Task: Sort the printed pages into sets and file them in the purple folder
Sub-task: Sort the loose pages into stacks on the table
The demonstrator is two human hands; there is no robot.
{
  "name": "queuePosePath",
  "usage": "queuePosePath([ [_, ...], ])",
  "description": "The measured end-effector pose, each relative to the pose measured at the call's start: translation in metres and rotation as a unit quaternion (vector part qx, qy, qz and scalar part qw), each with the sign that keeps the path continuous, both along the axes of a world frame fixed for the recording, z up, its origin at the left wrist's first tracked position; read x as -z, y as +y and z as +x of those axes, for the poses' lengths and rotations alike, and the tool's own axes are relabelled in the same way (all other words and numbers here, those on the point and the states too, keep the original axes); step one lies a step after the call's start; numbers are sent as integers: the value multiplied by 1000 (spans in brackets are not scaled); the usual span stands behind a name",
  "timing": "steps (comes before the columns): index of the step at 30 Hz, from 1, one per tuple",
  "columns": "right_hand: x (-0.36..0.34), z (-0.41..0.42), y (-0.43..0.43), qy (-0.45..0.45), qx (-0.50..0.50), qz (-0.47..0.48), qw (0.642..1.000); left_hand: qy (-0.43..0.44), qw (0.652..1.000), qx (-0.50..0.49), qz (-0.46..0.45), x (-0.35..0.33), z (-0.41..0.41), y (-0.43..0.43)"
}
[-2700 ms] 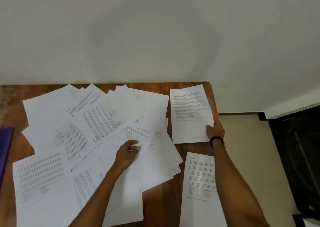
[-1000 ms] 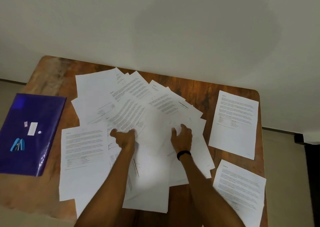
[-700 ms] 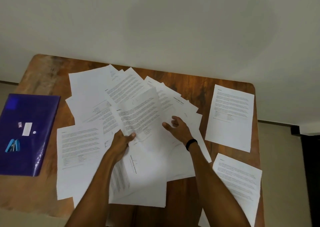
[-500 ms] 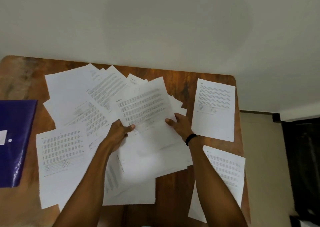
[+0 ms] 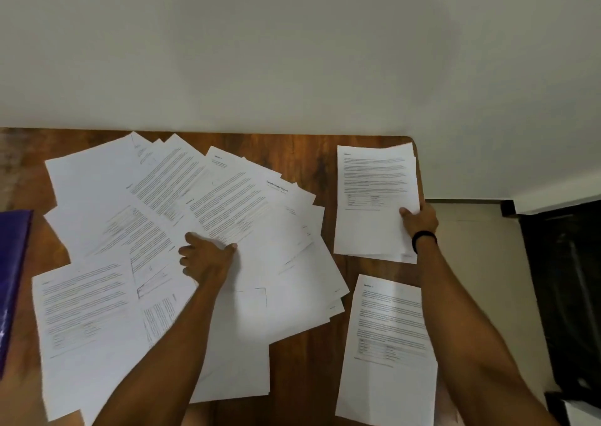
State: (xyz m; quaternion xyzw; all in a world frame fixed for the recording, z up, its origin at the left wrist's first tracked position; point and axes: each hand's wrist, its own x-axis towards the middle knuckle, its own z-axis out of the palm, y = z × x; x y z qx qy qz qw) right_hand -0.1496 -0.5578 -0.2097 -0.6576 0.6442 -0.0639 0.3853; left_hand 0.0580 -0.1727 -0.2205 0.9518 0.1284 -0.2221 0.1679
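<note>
Pinching fingers, right: the near right corner of the far stack [image 5: 374, 197] is pinched by the right hand [image 5: 420, 222]. The thumb is laid on top and the other fingers are hidden under the paper's edge.
Curled fingers, left: the left hand [image 5: 205, 258] is rested on the scattered pages [image 5: 136, 230]. Forefinger and thumb are set at the near edge of one printed sheet [image 5: 231, 210] and the rest are curled in. Whether that sheet is pinched cannot be told.
Wrist: a black wristband [image 5: 424, 240] is worn just behind the right hand.
Writing: "Sample Health Report" is read on a title sheet [image 5: 276, 186] beyond and to the right of the left fingers. Other headings and body text are too blurred to be read.
Between the hands: bare wood of the table [image 5: 325, 165] is seen, with the loose pages fanned and overlapped around the left fingers.
Near stack [image 5: 387, 344]: laid bodyward of the right fingers, apart from the far stack, its right edge covered by the right forearm.
Purple folder [image 5: 13, 279]: laid flat well to the left of the left fingers, just beside the outermost pages, and cut off by the frame edge.
Beyond: a pale wall [image 5: 292, 51] is seen past the table's far edge. A pale floor [image 5: 471, 263] and a dark object [image 5: 569, 295] are seen to the right of the right fingers.
</note>
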Motion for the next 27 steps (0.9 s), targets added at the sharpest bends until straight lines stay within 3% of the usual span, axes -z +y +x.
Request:
queuePosePath([
  [3,8,2,6,69,6,-22,997,-4,1000,4,23,-2,1,-2],
  [6,7,14,25,162,18,-147,976,-13,999,26,40,-6,-1,-2],
  [10,4,49,85,-5,-60,-228,972,-68,996,6,-61,-6,-2,0],
  [14,2,88,152,-148,-178,-118,966,-157,949,7,-273,-12,-9,6],
  [18,-5,104,190,-209,-249,90,941,-71,901,-42,-426,-22,-8,18],
  [21,-5,97,202,-242,-288,185,908,-3,869,-110,-482,-28,-5,27],
  [27,-3,60,184,-243,-203,195,928,99,863,-74,-490,-31,-7,21],
])
